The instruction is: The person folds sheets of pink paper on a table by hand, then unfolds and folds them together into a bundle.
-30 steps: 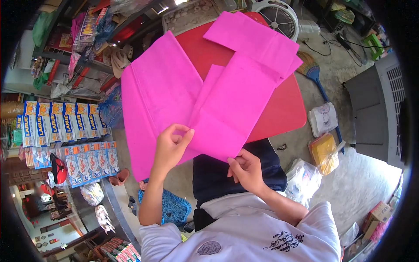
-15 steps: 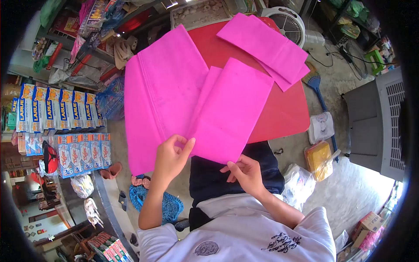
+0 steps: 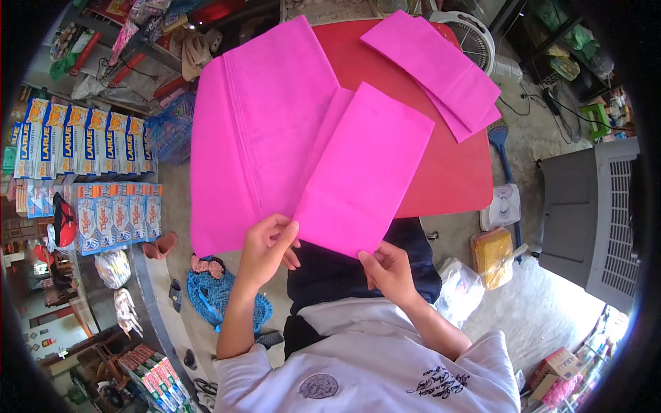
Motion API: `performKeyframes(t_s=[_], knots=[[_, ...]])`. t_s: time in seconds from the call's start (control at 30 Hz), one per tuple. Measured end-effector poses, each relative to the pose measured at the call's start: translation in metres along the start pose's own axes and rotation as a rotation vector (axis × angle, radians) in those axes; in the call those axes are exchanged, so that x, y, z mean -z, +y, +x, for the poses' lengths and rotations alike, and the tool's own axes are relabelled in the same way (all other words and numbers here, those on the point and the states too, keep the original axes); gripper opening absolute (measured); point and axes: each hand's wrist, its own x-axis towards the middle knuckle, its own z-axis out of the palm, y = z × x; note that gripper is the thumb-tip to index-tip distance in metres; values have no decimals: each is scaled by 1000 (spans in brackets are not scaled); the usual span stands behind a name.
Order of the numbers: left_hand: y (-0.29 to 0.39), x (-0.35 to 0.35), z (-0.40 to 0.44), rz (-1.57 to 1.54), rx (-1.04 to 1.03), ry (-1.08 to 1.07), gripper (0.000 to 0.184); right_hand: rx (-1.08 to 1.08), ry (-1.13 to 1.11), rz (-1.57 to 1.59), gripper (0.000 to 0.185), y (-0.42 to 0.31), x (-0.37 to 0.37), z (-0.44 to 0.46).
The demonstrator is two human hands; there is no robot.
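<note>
A folded pink sheet (image 3: 365, 172), paper or thin cloth, is held up in front of me by its two near corners. My left hand (image 3: 267, 249) pinches its left corner, and my right hand (image 3: 387, 270) pinches the right corner between thumb and fingers. Under its left side a larger pink sheet (image 3: 275, 103) with long creases lies spread over the red table (image 3: 447, 182), its left part reaching past the visible red. Several folded pink pieces (image 3: 441, 72) lie stacked at the table's far right.
A fan (image 3: 475, 41) stands behind the table. Beer cartons (image 3: 86, 141) line the left side. On the right are a grey appliance (image 3: 578, 213), a blue-handled broom (image 3: 506, 165) and a yellow package (image 3: 492, 258). A blue knitted bag (image 3: 220, 296) lies on the floor at left.
The view has shifted slightly. The folded pink sheet is still between both hands and now faces me a little flatter. My left fingers have spread slightly below its corner.
</note>
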Motion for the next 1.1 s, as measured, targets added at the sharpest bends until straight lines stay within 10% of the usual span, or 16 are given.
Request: performKeyframes(t_s=[1.1], knots=[[-45, -8, -7, -39, -288, 290, 29, -30, 0, -12, 27, -5, -12, 1]])
